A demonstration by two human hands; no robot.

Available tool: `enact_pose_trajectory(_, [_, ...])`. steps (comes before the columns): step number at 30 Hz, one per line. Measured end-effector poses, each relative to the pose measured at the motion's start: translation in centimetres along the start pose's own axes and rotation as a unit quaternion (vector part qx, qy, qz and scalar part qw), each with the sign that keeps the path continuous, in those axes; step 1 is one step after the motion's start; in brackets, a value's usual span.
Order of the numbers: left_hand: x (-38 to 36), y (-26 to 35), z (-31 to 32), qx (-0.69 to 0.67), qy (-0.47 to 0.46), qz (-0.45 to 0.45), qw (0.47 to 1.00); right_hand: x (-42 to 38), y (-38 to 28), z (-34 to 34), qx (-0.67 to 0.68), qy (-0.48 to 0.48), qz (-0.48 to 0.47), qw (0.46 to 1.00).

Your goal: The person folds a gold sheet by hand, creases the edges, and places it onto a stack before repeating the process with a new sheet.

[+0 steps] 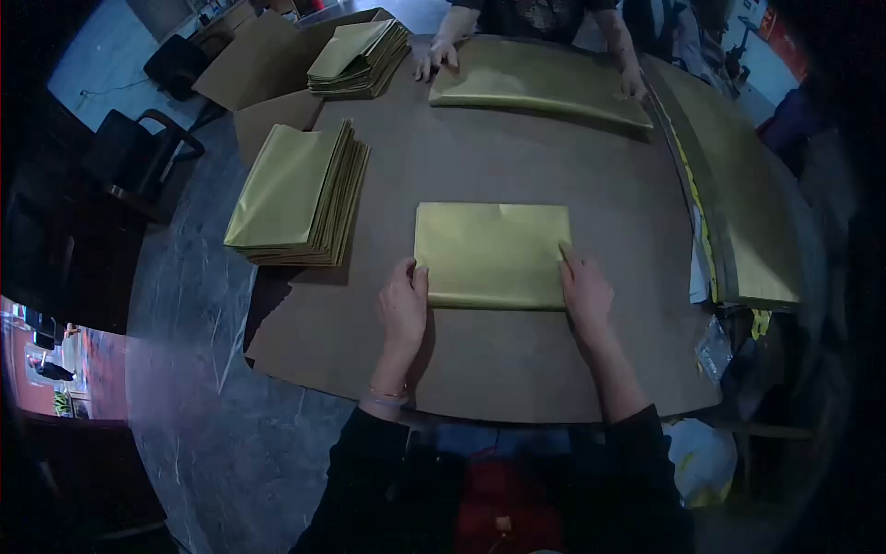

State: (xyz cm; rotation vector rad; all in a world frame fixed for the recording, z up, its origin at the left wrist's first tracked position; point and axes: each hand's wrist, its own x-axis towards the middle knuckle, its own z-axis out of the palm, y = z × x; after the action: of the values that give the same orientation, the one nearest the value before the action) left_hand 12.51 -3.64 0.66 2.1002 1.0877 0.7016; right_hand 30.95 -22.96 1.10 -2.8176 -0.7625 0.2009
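A folded gold paper piece (494,254) lies flat on the brown table (480,365), in front of me. My left hand (403,300) grips its left edge, thumb and fingers closed on it. At the right edge, my right hand (585,288) holds the same piece between thumb and fingers. Left of it stands a thick stack of folded gold paper (286,189). Across the table, a large gold sheet (544,81) lies under the two hands of another person (531,14).
Behind the stack is an open cardboard box (254,65) beside a second gold stack (355,55). A long pile of gold sheets (738,175) runs along the right edge, near a clear plastic bag (713,349). Black chairs (134,157) stand on the floor at left.
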Motion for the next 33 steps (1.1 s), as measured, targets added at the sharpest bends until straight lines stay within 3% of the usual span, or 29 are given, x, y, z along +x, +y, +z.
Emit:
enact_pose_trajectory(4, [-0.4,1.0,-0.3,0.122,-0.025,-0.012,0.992,0.0,0.5,1.0,0.017,0.059,-0.055,0.997])
enact_pose_trajectory(10, [-0.3,0.7,-0.1,0.277,0.0,0.013,0.961,-0.1,0.5,1.6,-0.032,0.076,-0.063,0.995])
enact_pose_trajectory(21, [-0.1,-0.2,0.5,0.305,0.025,0.036,0.951,0.0,0.9,2.5,-0.028,0.11,-0.088,0.99])
enact_pose_trajectory(22, [-0.1,1.0,0.2,0.329,-0.026,-0.022,0.944,0.1,0.9,2.5,-0.034,0.093,-0.079,0.992])
enact_pose_trajectory(23, [0.0,0.9,0.2,0.329,-0.024,-0.024,0.944,0.2,0.8,2.5,-0.04,0.076,-0.069,0.994])
enact_pose_trajectory(25, [0.0,2.0,-0.4,0.37,0.003,0.076,0.926,0.1,0.6,2.3,-0.04,0.068,-0.066,0.995])
enact_pose_trajectory(27, [0.4,2.6,0.5,0.339,-0.037,0.023,0.94,0.2,0.6,2.3,-0.042,0.061,-0.063,0.995])
enact_pose_trajectory(29, [0.9,1.5,2.3,0.231,-0.021,0.253,0.939,0.4,0.8,2.6,-0.051,0.06,-0.06,0.995])
enact_pose_trajectory(31, [1.5,2.6,3.6,0.093,-0.129,0.339,0.927,0.2,0.5,2.0,-0.046,0.053,-0.058,0.996])
enact_pose_trajectory(32, [1.5,3.2,3.9,0.123,-0.183,0.344,0.913,0.1,0.4,1.7,-0.041,0.043,-0.053,0.997])
enact_pose_trajectory(33, [1.4,3.3,4.6,0.123,-0.178,0.344,0.914,0.1,0.3,1.6,-0.042,0.047,-0.056,0.996])
